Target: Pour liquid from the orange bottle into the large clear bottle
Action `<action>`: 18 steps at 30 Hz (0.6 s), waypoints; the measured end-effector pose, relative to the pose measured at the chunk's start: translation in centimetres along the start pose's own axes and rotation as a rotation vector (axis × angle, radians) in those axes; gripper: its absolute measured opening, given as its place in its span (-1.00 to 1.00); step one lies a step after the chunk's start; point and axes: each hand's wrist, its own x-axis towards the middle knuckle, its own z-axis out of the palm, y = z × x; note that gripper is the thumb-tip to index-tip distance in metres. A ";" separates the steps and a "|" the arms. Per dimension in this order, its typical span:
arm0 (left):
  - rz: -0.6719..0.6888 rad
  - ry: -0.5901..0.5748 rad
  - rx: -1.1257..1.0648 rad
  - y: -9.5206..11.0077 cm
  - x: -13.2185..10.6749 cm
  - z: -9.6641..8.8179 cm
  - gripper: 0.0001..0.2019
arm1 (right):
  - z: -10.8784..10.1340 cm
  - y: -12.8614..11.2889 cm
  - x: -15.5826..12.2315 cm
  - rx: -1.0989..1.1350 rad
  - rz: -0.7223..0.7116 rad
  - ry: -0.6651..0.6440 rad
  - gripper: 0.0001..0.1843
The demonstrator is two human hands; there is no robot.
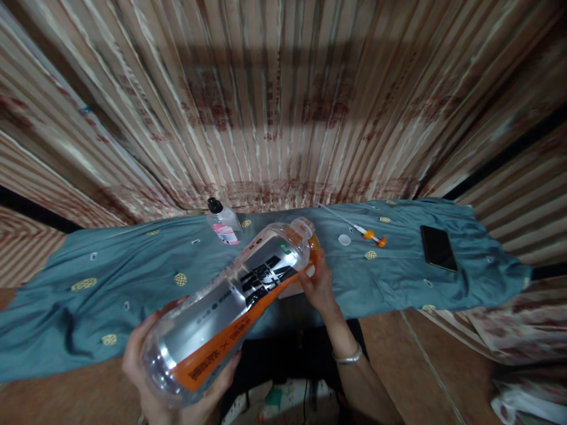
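Observation:
A large clear plastic bottle (221, 313) with a silver and orange label is tilted across the middle, its open mouth toward the upper right. My left hand (146, 366) is wrapped round its base. Beside the bottle's neck, my right hand (321, 283) grips an orange-tinted container (314, 248). Most of that container is hidden behind the large bottle. Whether the bottle's mouth touches it, I cannot tell. On the cloth to the right lies an orange and white pump head (368, 234) with a long thin tube. A small white disc (344, 239) is close to it.
Blue-green cloth (150, 295) with a pineapple pattern covers the narrow surface. A clear bottle with a black top and pink label (224, 225) stands at the back. Far right lies a dark phone (438, 248). Striped curtains (274, 118) hang close behind and at both sides.

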 end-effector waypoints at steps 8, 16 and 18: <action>-0.014 0.015 -0.001 -0.2 -0.3 -0.1 0.16 | 0.0 -0.3 0.1 -0.008 0.008 0.006 -0.26; 0.013 0.038 -0.021 -0.5 -0.2 0.1 0.24 | -0.1 -0.1 0.0 -0.010 -0.001 0.001 -0.30; 0.002 0.021 -0.008 -0.6 -0.2 0.1 0.25 | -0.1 0.0 -0.1 -0.007 0.000 0.001 -0.28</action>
